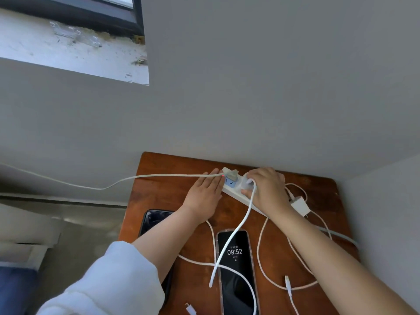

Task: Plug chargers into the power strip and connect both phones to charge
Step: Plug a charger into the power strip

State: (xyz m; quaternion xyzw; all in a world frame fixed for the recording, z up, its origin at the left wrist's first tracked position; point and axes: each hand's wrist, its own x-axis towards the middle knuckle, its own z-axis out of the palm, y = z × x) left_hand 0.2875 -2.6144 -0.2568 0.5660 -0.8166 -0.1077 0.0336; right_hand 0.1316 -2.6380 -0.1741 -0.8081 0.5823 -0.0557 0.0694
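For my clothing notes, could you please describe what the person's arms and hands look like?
The left arm wears a loose white sleeve pushed up toward the elbow. The right arm is bare throughout. Both the left hand and right hand are ungloved, with no visible rings or watch.

I see a small brown wooden table (177, 201) pushed into the corner against grey walls. White power strip (236, 194) lies on it near the back edge, angled. A phone in a clear case (236, 269) lies face up in the middle, screen lit, reading 09:52. Second, dark phone (154, 220) lies at the table's left edge, partly hidden under a forearm. Loose white charger brick (300, 206) sits just right of the strip. White cables (263, 269) loop over the tabletop and across the lit phone; one free connector end (286, 280) lies right of it.
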